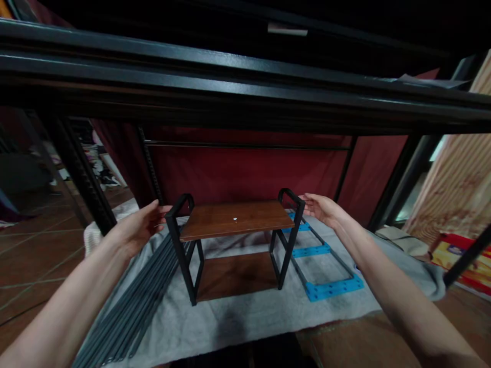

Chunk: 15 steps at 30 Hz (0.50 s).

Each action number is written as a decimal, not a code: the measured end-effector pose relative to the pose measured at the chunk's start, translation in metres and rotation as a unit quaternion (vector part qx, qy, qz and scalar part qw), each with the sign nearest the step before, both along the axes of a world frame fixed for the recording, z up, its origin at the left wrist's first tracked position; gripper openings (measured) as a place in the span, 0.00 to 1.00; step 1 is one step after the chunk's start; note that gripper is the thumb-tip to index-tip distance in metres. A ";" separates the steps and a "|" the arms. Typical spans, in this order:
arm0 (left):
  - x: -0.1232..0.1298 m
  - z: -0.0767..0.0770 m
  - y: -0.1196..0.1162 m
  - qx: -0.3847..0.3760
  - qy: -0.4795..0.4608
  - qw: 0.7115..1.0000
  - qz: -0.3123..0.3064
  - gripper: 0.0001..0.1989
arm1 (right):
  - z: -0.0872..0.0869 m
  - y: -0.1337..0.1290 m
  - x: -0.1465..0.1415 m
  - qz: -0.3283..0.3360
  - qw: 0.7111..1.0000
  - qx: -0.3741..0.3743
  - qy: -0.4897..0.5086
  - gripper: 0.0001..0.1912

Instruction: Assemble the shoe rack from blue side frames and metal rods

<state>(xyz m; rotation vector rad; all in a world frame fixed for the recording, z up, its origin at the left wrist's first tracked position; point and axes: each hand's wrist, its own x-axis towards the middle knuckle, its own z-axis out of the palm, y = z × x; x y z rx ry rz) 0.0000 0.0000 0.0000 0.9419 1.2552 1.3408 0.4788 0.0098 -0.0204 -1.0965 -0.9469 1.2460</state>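
A small two-tier shelf with a brown wooden top board [238, 217] and black metal side frames stands upright on a pale cloth. My left hand [142, 225] is at its left side frame, fingers partly curled and nothing held in them. The index fingertip reaches the black upright, though whether it touches is unclear. On the other side, my right hand [320, 207] is held with fingers stretched towards the right side frame [292, 232], at or just beside it. Some fingertips are hard to see. The lower board [240, 276] sits between the frames near the cloth.
Several dark metal rods [141, 296] lie left of the shelf. To the right lies a grey-barred frame with blue connectors [333, 289]. A black metal beam [245, 76] crosses overhead. A red curtain [245, 174] hangs behind, and a red and yellow box [460, 258] is at far right.
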 end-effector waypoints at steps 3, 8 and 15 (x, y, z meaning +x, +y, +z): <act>0.007 0.005 0.003 -0.014 -0.007 1.000 -0.013 0.11 | 0.004 0.005 -0.005 0.018 0.999 -0.031 -0.005 0.12; 0.015 0.010 0.004 -0.026 -0.021 0.996 -0.088 0.12 | 0.009 0.008 -0.011 0.074 0.995 -0.056 -0.020 0.16; 0.020 0.012 0.005 -0.004 -0.013 0.997 -0.079 0.13 | 0.011 0.023 -0.016 0.081 0.995 -0.058 -0.022 0.14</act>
